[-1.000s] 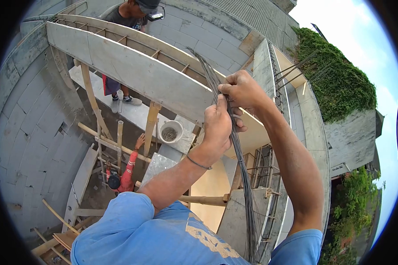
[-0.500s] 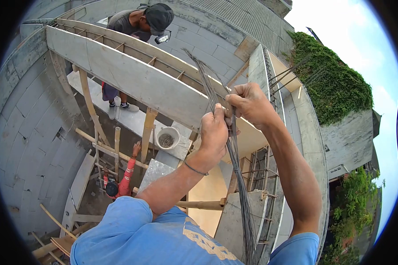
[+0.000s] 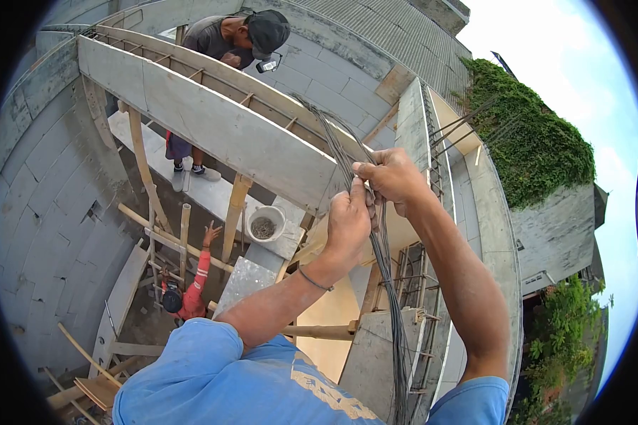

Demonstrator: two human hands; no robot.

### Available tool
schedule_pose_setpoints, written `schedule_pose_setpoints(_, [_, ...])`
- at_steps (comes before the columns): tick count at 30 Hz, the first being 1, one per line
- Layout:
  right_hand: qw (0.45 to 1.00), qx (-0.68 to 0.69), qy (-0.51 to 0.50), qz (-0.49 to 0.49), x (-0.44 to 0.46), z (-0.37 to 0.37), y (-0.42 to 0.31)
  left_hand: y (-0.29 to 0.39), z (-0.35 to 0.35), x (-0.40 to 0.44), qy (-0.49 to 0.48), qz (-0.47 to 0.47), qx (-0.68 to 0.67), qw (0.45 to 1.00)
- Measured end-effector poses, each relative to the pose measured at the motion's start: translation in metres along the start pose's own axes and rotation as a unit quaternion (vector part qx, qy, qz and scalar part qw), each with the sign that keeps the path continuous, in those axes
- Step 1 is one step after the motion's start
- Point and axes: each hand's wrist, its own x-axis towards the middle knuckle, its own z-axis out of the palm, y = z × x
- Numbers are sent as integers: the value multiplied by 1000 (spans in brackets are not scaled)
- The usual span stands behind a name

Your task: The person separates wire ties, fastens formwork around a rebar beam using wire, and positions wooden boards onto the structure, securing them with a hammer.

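A long bundle of thin dark binding wire [image 3: 395, 319] runs from over the beam form down past my chest. My left hand [image 3: 347, 223] is closed around its middle, thumb pointing up. Close against it, my right hand [image 3: 398, 180] pinches strands of the same bundle between thumb and fingers. The fingertips of both hands nearly meet, and the exact strands between them are partly hidden. The upper wire ends fan out and bend above the beam form [image 3: 213, 131].
A white bucket [image 3: 266, 224] with small dark bits stands on a board below. One person in a dark cap [image 3: 268, 32] is beyond the form; another in a red sleeve [image 3: 197, 283] is lower down. Bamboo poles [image 3: 184, 241] and a rebar cage [image 3: 427, 319] are nearby.
Both hands have come down a little and closer together, and the wire's upper ends have sunk lower. The person in red below has moved the raised arm slightly left.
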Motion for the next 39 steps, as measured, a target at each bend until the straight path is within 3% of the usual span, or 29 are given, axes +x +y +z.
schedule_pose_setpoints(4, [999, 6, 31, 5, -4, -3, -1, 1, 4, -3, 28, 10, -7, 1000])
schedule_pose_setpoints(6, [990, 134, -35, 22, -6, -7, 1, 5, 7, -5, 22, 12, -11, 1000])
schedule_pose_setpoints(8, [989, 147, -17, 27, -10, -11, -3, 6, 8, -4, 14, 14, -13, 1000])
schedule_pose_setpoints(13, [985, 173, -9, 20, -9, -22, 1, 3, 3, 6, -93, 38, 11, 995])
schedule_pose_setpoints(20, [966, 248, -70, 23, -10, -32, -2, 5, -9, 14, -147, 69, 71, 984])
schedule_pose_setpoints(23, [959, 280, -42, 22, -19, -34, -13, 27, -8, 17, -115, 18, -24, 993])
schedule_pose_setpoints(25, [958, 285, -22, 22, -25, -39, -18, 45, -16, 36, -122, 7, -72, 990])
schedule_pose_setpoints(27, [952, 301, -59, 8, -31, -45, -19, 67, -16, 75, -43, -31, -153, 987])
schedule_pose_setpoints(29, [943, 320, -91, -8, -39, -44, -25, 92, -11, 119, -4, 0, -217, 976])
schedule_pose_setpoints(32, [946, 312, -90, -23, -45, -39, -34, 119, -1, 186, 27, -26, -219, 975])
schedule_pose_setpoints(33, [946, 311, -90, -26, -47, -37, -37, 127, -4, 207, 25, -24, -218, 975])
schedule_pose_setpoints(35, [953, 291, -82, -21, -50, -33, -42, 137, -15, 245, -70, -142, -303, 940])
schedule_pose_setpoints(39, [956, 285, -53, -36, -51, -27, -44, 134, -10, 275, -21, -42, -302, 952])
